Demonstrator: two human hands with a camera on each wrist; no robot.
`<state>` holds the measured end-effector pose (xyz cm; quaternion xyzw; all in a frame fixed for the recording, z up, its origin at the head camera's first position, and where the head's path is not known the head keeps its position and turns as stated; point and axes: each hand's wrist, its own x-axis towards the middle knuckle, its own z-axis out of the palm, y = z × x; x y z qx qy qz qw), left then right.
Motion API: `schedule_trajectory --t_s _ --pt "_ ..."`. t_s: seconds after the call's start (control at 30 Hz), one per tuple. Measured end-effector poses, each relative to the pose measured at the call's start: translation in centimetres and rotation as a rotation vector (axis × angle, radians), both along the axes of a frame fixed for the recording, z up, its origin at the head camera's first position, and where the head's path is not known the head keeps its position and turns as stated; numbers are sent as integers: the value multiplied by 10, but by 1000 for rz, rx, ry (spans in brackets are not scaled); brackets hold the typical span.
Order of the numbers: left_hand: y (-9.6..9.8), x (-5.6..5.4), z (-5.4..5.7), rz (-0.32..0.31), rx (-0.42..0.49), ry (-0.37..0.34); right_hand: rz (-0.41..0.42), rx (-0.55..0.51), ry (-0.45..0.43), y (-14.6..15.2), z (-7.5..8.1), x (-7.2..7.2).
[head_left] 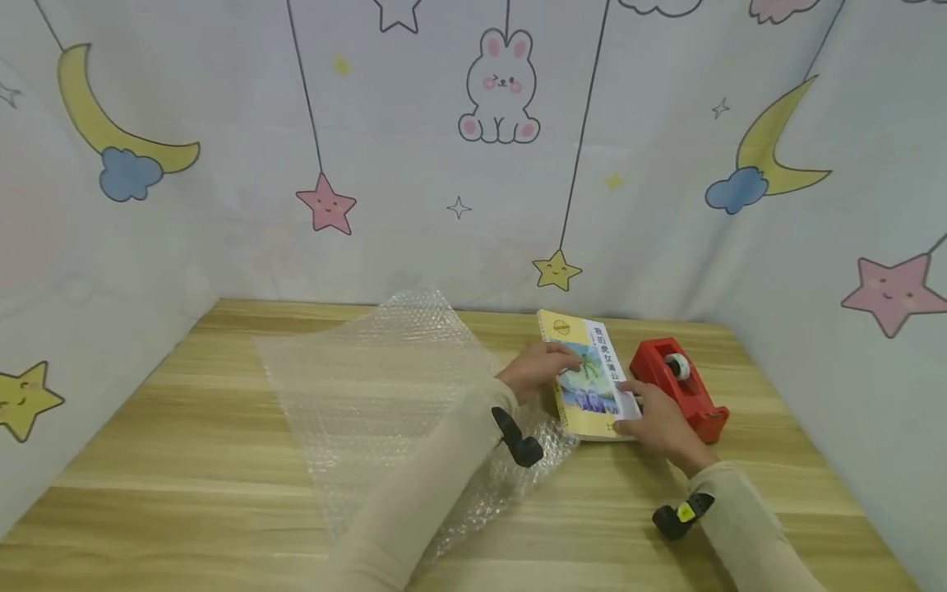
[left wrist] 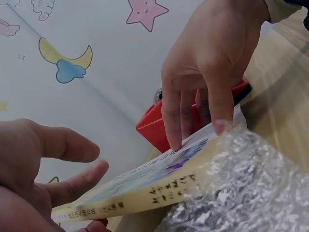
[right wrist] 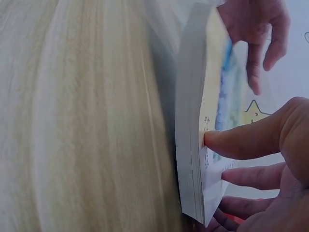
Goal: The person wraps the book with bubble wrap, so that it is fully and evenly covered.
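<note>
Head: bk partly behind L hand

Closed and thick, the book sat cover uppermost, right up at the bubble wrap's right-hand side! Yellow front, yellow lettered spine towards the wrap, a white strip of dark Chinese characters, green palm fronds above purple shapes; whether it lay fully flat, you couldn't tell. And the wrap: clear, blistered, spread out in one broad sheet, badly rumpled on the side nearest the book!
</note>
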<state>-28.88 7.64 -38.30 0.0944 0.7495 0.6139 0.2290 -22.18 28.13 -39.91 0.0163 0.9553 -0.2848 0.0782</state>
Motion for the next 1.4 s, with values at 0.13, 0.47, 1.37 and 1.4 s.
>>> schedule_trajectory --t_s 0.13,0.47,1.37,1.4 --pt "7 2 3 -19 -56 79 1 16 -6 -2 1 -1" --pt "12 6 4 29 -123 137 -15 -30 -26 0 1 1" --pt "-16 4 33 14 164 5 30 -454 30 8 14 3" --pt "-18 4 34 10 158 5 24 -450 45 6 16 3"
